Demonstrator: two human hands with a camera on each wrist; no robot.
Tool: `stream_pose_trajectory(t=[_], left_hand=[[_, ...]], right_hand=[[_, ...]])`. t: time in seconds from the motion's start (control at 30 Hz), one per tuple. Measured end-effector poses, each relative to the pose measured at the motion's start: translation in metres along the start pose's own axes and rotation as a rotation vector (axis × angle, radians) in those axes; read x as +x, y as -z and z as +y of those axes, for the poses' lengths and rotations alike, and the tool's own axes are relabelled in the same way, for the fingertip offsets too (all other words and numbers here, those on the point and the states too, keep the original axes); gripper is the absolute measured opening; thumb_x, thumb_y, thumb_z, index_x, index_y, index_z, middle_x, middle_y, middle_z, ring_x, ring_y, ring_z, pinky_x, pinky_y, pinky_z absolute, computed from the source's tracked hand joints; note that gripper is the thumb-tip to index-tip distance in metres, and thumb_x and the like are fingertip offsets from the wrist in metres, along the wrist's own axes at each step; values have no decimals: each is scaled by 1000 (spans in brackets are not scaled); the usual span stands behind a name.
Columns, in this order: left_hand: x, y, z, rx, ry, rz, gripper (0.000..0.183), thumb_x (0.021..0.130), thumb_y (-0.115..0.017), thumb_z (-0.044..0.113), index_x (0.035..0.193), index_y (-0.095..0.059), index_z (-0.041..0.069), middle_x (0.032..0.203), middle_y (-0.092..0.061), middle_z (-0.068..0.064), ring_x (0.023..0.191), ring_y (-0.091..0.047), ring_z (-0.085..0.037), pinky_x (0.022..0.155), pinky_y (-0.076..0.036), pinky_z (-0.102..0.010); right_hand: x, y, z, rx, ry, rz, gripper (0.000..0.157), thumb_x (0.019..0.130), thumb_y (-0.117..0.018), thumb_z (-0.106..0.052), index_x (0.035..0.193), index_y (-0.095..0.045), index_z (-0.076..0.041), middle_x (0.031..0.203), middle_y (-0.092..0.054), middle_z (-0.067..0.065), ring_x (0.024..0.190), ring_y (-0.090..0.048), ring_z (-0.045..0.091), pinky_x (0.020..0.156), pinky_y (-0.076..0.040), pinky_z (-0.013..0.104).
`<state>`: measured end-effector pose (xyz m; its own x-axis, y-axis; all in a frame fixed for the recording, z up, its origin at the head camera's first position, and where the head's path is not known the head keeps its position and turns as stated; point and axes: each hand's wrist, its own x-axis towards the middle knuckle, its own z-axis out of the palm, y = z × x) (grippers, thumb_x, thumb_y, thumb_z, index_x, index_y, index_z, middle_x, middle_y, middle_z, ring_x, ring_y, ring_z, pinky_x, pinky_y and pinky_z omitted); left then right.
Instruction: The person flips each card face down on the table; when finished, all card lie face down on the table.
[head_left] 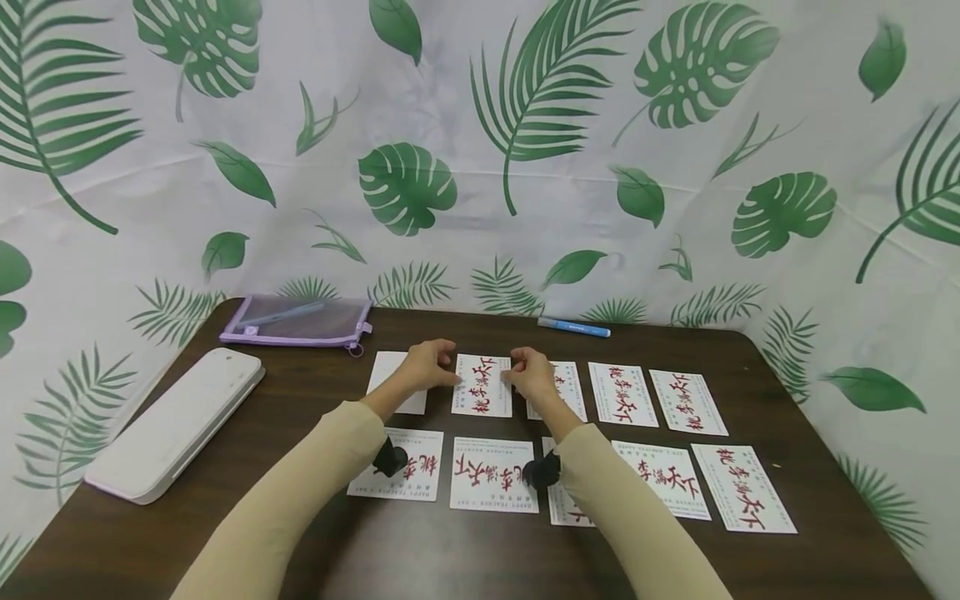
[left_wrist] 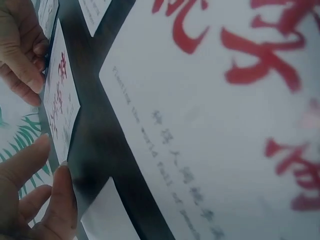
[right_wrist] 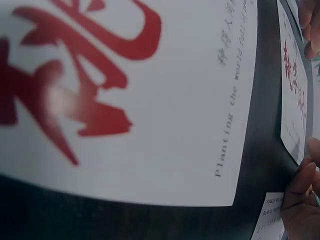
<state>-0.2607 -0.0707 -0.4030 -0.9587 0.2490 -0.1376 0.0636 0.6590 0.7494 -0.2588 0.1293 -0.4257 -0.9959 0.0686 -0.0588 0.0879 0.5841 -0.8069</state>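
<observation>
Both hands are at a white card (head_left: 482,385) with red Chinese characters in the back row. My left hand (head_left: 429,367) has its thumb and fingertips at the card's left edge; in the left wrist view that hand (left_wrist: 42,195) spans a corner with thumb and finger. At the opposite edge, my right hand (head_left: 531,373) pinches the card, partly covering the neighbouring card (head_left: 566,387). In the right wrist view the fingers (right_wrist: 302,177) of the right hand meet a corner of the same card (right_wrist: 292,85). A blank-looking card (head_left: 390,375) lies partly under the left hand.
Several similar cards form two rows, among them a front card (head_left: 493,475) and a far-right one (head_left: 744,487). At the left are a white case (head_left: 180,425) and a purple-edged mesh pouch (head_left: 300,321). A blue marker (head_left: 573,327) lies by the patterned backdrop (head_left: 480,242).
</observation>
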Motion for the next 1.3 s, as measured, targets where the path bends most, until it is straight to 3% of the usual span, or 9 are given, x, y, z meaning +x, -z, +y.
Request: stream_pose_trajectory(t=[0.43, 0.6, 0.87, 0.97, 1.13, 1.3], left_hand=[[12, -15, 7, 128, 17, 21, 57, 75, -78, 8, 127, -55, 2, 97, -62, -10, 83, -54, -19, 75, -48, -31], [13, -16, 8, 121, 31, 14, 56, 76, -77, 7, 128, -55, 2, 97, -61, -10, 82, -53, -19, 72, -48, -29], [12, -18, 6, 108, 37, 16, 60, 74, -78, 6, 129, -54, 2, 96, -61, -11, 79, -54, -17, 69, -48, -25], [10, -18, 5, 110, 34, 19, 62, 74, -79, 6, 130, -53, 2, 95, -61, -10, 78, -55, -17, 68, -48, -25], [8, -16, 4, 96, 34, 24, 64, 74, -79, 8, 131, -52, 4, 103, -62, -10, 90, -57, -21, 78, -49, -31], [3, -11, 5, -8, -1, 63, 58, 74, -79, 7, 126, -53, 5, 108, -62, -13, 96, -61, -24, 79, -51, -34]], right_hand=[[3, 3, 0, -63, 14, -16, 39, 80, -71, -4, 115, -58, 5, 76, -54, 5, 59, -49, 11, 54, -41, 22], [2, 4, -1, -49, -1, -10, 37, 80, -70, -3, 114, -57, 4, 81, -52, 6, 68, -49, 16, 58, -41, 23], [-2, -1, -1, -29, 66, 64, 32, 80, -68, 0, 110, -55, 0, 85, -55, 10, 76, -52, 22, 65, -42, 29], [-1, -2, 3, 48, 74, 69, 30, 81, -64, 4, 109, -55, 0, 81, -53, 6, 72, -50, 17, 62, -42, 26], [0, -1, 7, 299, 63, 52, 30, 81, -58, 11, 110, -53, 3, 72, -48, 0, 63, -46, 9, 56, -41, 20], [0, 2, 5, 458, 6, 44, 32, 81, -57, 13, 111, -53, 3, 70, -49, -4, 63, -47, 6, 55, -42, 20]])
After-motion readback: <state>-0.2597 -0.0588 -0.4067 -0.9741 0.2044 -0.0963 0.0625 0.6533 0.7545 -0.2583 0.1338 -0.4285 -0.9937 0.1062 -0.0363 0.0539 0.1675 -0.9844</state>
